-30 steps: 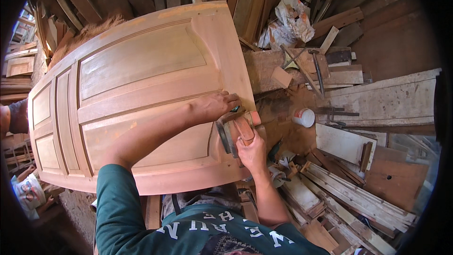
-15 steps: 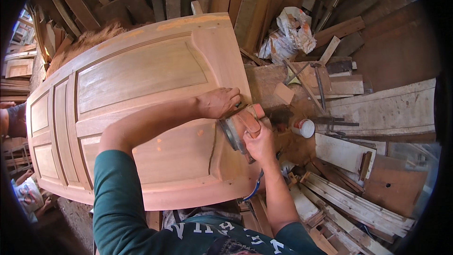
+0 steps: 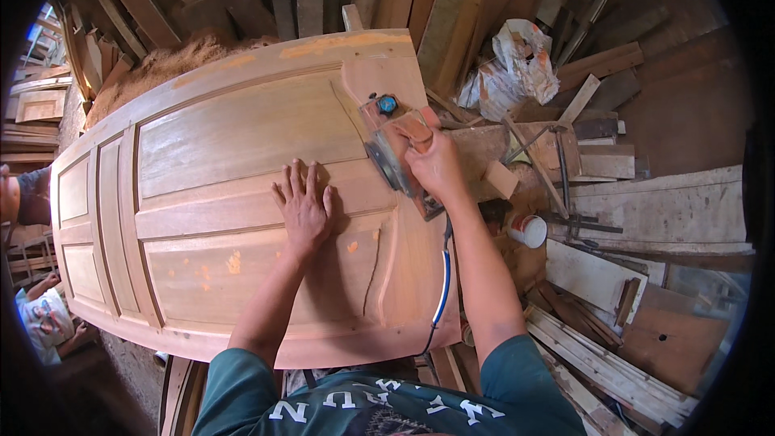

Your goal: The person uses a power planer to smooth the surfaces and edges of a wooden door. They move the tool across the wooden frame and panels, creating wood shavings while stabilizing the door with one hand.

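Note:
A panelled wooden door (image 3: pixel 242 131) lies flat before me, with orange filler patches on some parts. My right hand (image 3: pixel 437 168) is wrapped round the rear handle of an electric hand planer (image 3: pixel 393 139). The planer rests on the door's right end, its blue front knob (image 3: pixel 387 103) uncovered. A blue and white power cord (image 3: pixel 441 291) trails from it toward me over the door's edge. Left of the planer, my left hand (image 3: pixel 304 208) lies with fingers spread on the rail between two panels, holding nothing.
Planks (image 3: pixel 395 0) lean behind the door beside a sawdust heap (image 3: pixel 182 64). A white sack (image 3: pixel 513 64), a white-lidded tin (image 3: pixel 529 231) and stacked boards (image 3: pixel 605 355) lie to the right. At the far left, part of another person (image 3: pixel 47 319) shows.
My left hand has left the planer's front and now lies flat on the door further left. My right hand has moved the planer away from me along the door's right end.

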Demonstrator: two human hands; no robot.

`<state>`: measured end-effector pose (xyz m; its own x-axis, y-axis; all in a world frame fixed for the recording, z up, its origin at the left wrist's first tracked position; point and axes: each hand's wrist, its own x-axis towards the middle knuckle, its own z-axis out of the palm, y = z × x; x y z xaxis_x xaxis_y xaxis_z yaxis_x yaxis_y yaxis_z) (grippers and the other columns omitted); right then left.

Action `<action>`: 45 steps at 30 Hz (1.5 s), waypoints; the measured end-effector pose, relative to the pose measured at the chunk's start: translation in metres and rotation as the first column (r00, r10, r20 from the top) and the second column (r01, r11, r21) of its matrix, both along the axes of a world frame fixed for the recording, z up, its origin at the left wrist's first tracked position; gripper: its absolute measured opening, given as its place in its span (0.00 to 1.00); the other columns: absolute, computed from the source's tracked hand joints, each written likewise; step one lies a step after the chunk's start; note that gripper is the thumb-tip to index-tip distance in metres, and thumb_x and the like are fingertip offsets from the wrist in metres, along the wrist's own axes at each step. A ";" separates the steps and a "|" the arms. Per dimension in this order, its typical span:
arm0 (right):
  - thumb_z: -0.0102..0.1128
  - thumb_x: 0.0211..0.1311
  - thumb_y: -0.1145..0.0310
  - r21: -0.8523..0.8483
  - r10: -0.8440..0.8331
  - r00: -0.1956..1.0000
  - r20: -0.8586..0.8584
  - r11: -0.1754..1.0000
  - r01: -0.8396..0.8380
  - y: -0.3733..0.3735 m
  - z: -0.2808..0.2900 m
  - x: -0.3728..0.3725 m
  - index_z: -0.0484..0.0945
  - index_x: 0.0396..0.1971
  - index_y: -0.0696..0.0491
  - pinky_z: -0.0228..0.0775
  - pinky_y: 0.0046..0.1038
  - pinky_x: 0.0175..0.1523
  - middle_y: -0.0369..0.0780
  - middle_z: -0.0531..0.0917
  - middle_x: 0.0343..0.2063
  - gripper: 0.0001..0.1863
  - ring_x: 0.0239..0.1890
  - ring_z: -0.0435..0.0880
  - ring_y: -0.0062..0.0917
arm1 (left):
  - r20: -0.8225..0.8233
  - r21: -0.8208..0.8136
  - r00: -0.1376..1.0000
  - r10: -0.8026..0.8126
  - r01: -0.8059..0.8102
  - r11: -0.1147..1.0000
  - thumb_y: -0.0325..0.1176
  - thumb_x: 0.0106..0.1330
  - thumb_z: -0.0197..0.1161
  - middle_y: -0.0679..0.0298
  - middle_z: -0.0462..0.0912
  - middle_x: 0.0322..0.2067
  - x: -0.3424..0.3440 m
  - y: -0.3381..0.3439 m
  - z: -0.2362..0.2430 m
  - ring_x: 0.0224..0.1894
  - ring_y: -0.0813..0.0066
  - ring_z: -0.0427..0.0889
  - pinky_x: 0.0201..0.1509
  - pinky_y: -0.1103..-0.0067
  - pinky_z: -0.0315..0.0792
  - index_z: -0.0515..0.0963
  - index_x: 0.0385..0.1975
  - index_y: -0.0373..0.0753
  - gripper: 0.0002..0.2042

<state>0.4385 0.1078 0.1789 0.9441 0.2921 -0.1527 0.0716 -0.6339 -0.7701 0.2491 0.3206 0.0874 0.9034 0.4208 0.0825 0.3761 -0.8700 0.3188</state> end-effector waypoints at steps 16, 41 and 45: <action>0.72 0.62 0.56 -0.059 -0.044 0.998 0.055 0.997 0.047 0.161 0.011 0.132 0.84 0.61 0.54 0.77 0.40 0.64 0.55 0.85 0.61 0.29 0.62 0.85 0.50 | -0.080 -0.031 0.997 0.011 -0.013 0.999 0.52 0.77 0.55 0.47 0.58 0.81 -0.001 0.007 0.007 0.84 0.41 0.50 0.82 0.38 0.40 0.67 0.79 0.45 0.33; 0.69 0.55 0.80 -0.094 0.608 0.762 -0.224 0.765 -0.637 -0.034 0.027 0.354 0.85 0.53 0.58 0.71 0.28 0.31 0.33 0.84 0.29 0.23 0.25 0.78 0.18 | -0.106 0.011 0.994 0.027 -0.026 1.000 0.51 0.74 0.59 0.48 0.58 0.81 0.006 0.005 0.003 0.84 0.41 0.52 0.83 0.42 0.40 0.69 0.77 0.46 0.33; 0.69 0.53 0.79 -0.087 0.673 0.712 -0.203 0.711 -0.697 -0.002 0.028 0.353 0.85 0.52 0.59 0.74 0.30 0.34 0.34 0.85 0.30 0.22 0.27 0.80 0.20 | -0.107 0.023 0.994 0.034 -0.032 0.999 0.50 0.73 0.59 0.48 0.59 0.81 0.004 0.003 0.009 0.83 0.41 0.53 0.83 0.42 0.41 0.69 0.77 0.45 0.33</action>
